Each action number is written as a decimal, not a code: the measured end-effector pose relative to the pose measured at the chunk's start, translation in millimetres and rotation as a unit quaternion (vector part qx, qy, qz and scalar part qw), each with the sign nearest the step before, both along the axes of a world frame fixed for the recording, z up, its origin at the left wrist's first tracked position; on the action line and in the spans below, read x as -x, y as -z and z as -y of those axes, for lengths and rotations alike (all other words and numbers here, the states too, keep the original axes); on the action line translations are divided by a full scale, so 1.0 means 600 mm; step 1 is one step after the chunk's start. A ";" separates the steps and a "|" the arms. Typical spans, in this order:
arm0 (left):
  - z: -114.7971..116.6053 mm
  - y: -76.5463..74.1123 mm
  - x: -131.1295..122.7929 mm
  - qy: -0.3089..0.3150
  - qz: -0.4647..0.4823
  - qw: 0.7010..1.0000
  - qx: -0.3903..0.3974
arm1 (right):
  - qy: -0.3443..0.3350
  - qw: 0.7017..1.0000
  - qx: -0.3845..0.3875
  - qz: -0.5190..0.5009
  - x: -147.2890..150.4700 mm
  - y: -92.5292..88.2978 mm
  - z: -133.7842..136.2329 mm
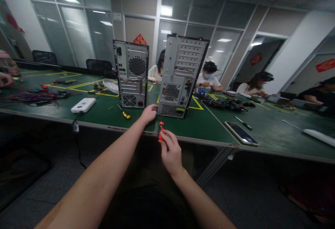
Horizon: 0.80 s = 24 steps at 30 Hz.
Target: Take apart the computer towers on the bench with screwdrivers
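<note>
Two computer towers stand upright on the green table with their metal backs facing me. At the lower left corner of the right computer tower (171, 77), my left hand (150, 114) has its fingers curled against the case edge; its fingertips are partly hidden. My right hand (171, 150) grips the red-and-black handle of a screwdriver (161, 128) between thumb and fingers. The screwdriver's shaft points up at the bottom edge of that tower, and whether its tip sits on a screw is too small to tell. The left computer tower (132, 75) stands apart, untouched.
A yellow-and-black screwdriver (125, 114) and small screws (111, 107) lie left of my hands. Further left are a white power bank (83, 105) and tangled wires (39, 96). A phone (242, 133), a pen (243, 122) and black cables (225, 102) lie right. Several people sit across the table.
</note>
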<state>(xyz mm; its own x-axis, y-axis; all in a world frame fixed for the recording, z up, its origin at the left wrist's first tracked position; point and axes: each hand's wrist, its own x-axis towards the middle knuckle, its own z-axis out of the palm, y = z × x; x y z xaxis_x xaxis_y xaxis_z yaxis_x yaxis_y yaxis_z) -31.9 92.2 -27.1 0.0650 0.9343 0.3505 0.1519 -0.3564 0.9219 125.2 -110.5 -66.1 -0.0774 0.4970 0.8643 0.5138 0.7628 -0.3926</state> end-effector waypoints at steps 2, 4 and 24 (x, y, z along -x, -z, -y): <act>-0.001 0.001 0.000 -0.002 0.000 1.000 0.002 | -0.017 1.000 -0.008 0.021 0.001 0.002 -0.001; -0.002 0.001 0.001 0.000 -0.002 1.000 0.001 | -0.021 0.999 -0.008 0.028 0.002 0.003 -0.001; 0.004 -0.003 -0.001 -0.006 -0.012 1.000 0.003 | 0.031 0.999 0.025 -0.015 0.000 -0.001 0.002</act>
<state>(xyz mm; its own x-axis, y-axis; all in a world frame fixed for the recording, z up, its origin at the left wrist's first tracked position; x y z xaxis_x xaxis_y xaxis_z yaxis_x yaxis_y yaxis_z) -31.6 89.7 -25.4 0.0620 0.9373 0.3431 0.1792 -0.3486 0.9200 125.2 -111.9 -65.5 -0.0202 0.5433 0.8393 0.5467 0.7088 -0.4457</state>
